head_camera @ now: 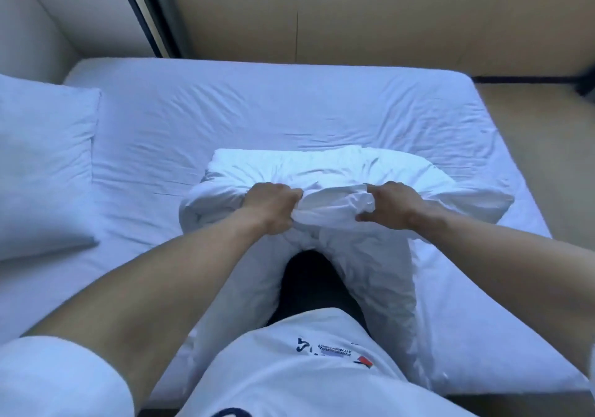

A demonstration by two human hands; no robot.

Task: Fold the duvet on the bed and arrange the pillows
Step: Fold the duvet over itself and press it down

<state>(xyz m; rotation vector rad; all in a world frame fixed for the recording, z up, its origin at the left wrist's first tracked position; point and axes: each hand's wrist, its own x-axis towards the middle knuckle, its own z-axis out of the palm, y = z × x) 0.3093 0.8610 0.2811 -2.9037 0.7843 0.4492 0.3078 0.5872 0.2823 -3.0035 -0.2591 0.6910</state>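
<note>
A white duvet [289,167] lies bunched in a thick folded bundle on the near middle of the bed [257,104], with part of it trailing down toward my legs. My left hand [272,205] grips a gathered fold at the bundle's near edge. My right hand [386,205] clutches the same fold a little to the right. A white pillow [45,165] rests flat at the left side of the bed, apart from the duvet.
The white fitted sheet is wrinkled across the far half of the mattress. A tan wall panel [386,14] runs behind the bed and tan floor [541,146] shows to the right. A dark frame strip [151,14] stands at the back left.
</note>
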